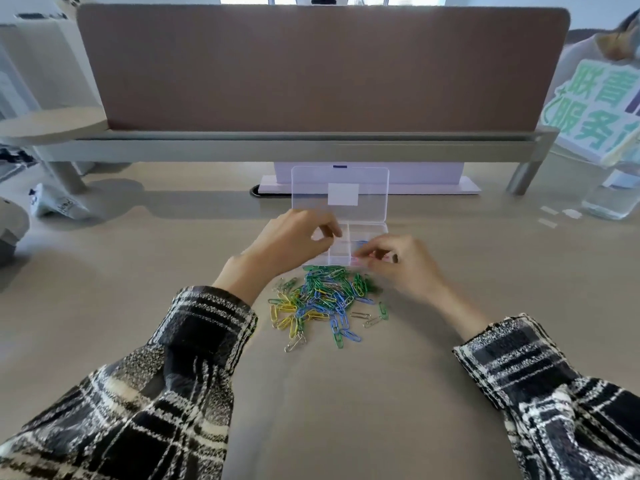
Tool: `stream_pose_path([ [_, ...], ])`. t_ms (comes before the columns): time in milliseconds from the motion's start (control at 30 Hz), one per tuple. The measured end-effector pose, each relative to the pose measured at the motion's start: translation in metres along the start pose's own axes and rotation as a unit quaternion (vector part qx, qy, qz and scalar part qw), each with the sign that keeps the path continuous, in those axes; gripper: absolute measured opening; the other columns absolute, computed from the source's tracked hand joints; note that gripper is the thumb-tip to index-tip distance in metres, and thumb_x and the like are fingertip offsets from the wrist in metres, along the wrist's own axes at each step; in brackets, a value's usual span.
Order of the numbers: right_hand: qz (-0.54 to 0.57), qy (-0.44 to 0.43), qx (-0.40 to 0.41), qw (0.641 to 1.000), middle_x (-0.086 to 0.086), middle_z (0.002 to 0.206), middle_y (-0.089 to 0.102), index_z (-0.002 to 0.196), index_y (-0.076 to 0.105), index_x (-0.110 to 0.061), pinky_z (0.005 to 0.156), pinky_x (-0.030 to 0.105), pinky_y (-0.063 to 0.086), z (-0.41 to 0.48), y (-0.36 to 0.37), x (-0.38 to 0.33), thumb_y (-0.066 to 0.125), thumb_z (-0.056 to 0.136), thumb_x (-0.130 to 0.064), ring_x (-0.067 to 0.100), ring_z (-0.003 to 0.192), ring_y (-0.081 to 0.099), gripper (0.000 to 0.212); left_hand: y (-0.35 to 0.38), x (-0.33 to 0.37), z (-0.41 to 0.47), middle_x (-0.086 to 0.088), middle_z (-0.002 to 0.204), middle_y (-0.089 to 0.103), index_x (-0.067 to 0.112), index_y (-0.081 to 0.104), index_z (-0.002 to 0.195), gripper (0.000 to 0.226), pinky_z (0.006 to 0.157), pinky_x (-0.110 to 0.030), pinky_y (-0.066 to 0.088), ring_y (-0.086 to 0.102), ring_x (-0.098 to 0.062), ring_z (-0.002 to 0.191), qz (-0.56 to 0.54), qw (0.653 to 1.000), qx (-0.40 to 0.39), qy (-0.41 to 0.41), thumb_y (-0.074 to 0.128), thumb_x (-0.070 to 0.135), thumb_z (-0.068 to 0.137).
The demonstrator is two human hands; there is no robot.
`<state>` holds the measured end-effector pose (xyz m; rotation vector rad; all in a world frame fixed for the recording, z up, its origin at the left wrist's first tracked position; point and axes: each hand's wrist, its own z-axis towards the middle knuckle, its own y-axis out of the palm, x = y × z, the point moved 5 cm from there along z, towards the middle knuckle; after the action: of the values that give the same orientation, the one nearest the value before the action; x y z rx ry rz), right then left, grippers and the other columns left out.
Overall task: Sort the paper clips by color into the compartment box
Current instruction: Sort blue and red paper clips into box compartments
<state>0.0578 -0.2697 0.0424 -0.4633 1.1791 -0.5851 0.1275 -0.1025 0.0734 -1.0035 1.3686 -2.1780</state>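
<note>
right hand point(398, 266) pinching pink paper clips point(363, 259) over the five o'clock cell of the clear plastic compartment box point(369, 232), left hand point(294, 242) curled at its nine o'clock edge, grip unclear, mixed-colour clip pile point(325, 299) at six o'clock, best release low inside the dividers

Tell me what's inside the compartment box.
Pink clips show in a near compartment by the right hand, blue ones just behind. The left hand hides other compartments.
</note>
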Motion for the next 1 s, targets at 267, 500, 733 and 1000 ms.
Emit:
stream_pose_path([
  [267, -0.217, -0.053, -0.139, 0.965, -0.010, 0.104, 0.065, 0.106, 0.071, -0.028, 0.085, 0.034, 0.048, 0.011, 0.042, -0.027, 0.064, 0.091, -0.029, 0.009, 0.098, 0.057, 0.016, 0.008, -0.027, -0.048, 0.021, 0.098, 0.063, 0.036, 0.068, 0.099, 0.011, 0.067, -0.028, 0.044, 0.053, -0.006, 0.081, 0.047, 0.995, -0.051, -0.070, 0.060, 0.035, 0.092],
  [500, -0.245, -0.052, -0.132, 0.959, -0.005, 0.099, 0.060, 0.099, 0.070, -0.021, 0.085, 0.036, 0.045, 0.007, 0.046, -0.035, 0.062, 0.092, -0.029, 0.015, 0.105, 0.051, 0.013, 0.014, -0.028, -0.050, 0.020, 0.101, 0.062, 0.037, 0.067, 0.098, 0.011, 0.069, -0.028, 0.044, 0.056, -0.007, 0.090, 0.035, 0.994, -0.067, -0.085, 0.060, 0.035, 0.090],
  [733, -0.230, -0.046, -0.128, 0.964, -0.005, 0.098, 0.061, 0.094, 0.065, -0.020, 0.084, 0.034, 0.046, 0.006, 0.043, -0.035, 0.061, 0.093, -0.026, 0.013, 0.100, 0.053, 0.007, 0.009, -0.033, -0.051, 0.018, 0.094, 0.063, 0.032, 0.068, 0.089, 0.007, 0.060, -0.025, 0.039, 0.053, -0.004, 0.074, 0.001, 0.993, -0.062, -0.104, 0.062, 0.036, 0.090],
  [1000, -0.177, -0.020, -0.089, 0.980, -0.012, 0.087, 0.055, 0.095, 0.068, -0.032, 0.077, 0.027, 0.044, 0.007, 0.033, -0.038, 0.064, 0.090, -0.027, 0.008, 0.088, 0.054, 0.008, 0.006, -0.039, -0.052, 0.016, 0.092, 0.063, 0.030, 0.068, 0.092, 0.009, 0.076, -0.033, 0.051, 0.056, -0.003, 0.076, -0.029, 0.990, -0.072, -0.116, 0.060, 0.035, 0.092],
])
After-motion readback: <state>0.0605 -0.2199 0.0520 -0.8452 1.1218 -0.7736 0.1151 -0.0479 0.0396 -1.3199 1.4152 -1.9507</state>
